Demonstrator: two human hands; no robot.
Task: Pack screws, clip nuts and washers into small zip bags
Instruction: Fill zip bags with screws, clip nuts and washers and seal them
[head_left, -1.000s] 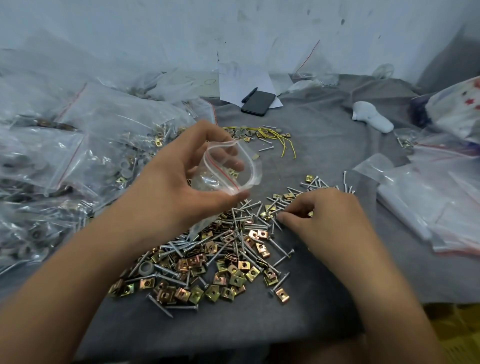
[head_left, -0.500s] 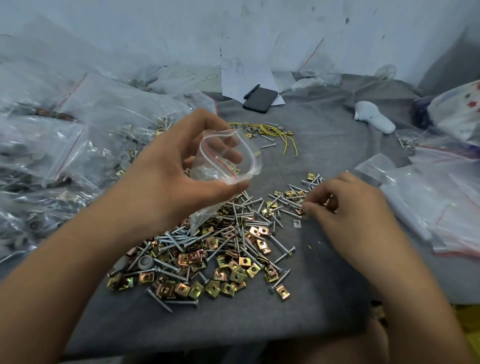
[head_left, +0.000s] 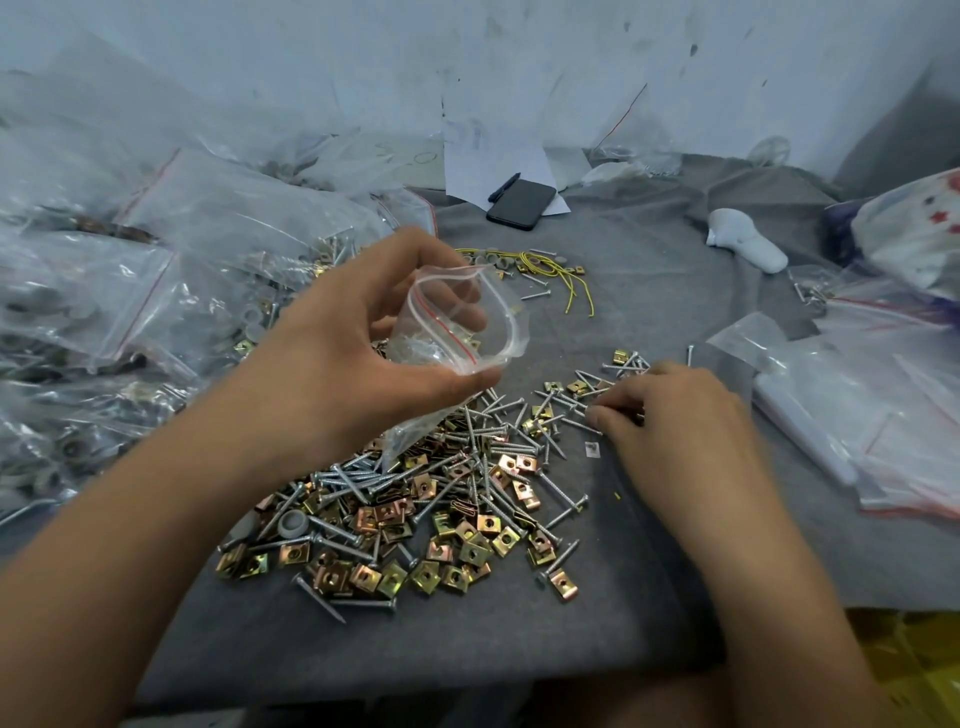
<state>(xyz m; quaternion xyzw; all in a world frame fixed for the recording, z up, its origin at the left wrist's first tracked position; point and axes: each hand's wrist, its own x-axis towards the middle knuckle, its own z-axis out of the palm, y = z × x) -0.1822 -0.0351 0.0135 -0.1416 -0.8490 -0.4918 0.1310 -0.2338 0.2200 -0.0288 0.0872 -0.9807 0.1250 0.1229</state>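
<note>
My left hand (head_left: 358, 358) holds a small clear zip bag (head_left: 462, 327) with a red seal line, its mouth held open above the heap. A heap of silver screws (head_left: 478, 447) and brass-coloured clip nuts (head_left: 467, 540) lies on the grey cloth (head_left: 623, 623). A grey washer (head_left: 292, 524) sits at the heap's left edge. My right hand (head_left: 675, 415) rests at the heap's right side, its curled fingertips pinching at screws there; what it holds is hidden.
Large bags of hardware (head_left: 130, 291) pile up on the left. Empty zip bags (head_left: 857, 415) lie at the right. A black phone (head_left: 521, 203), yellow wires (head_left: 561, 275) and a white object (head_left: 743, 244) lie further back.
My right hand moved from the middle of the heap to its right edge, among the screws there. My left hand keeps the bag open in about the same place.
</note>
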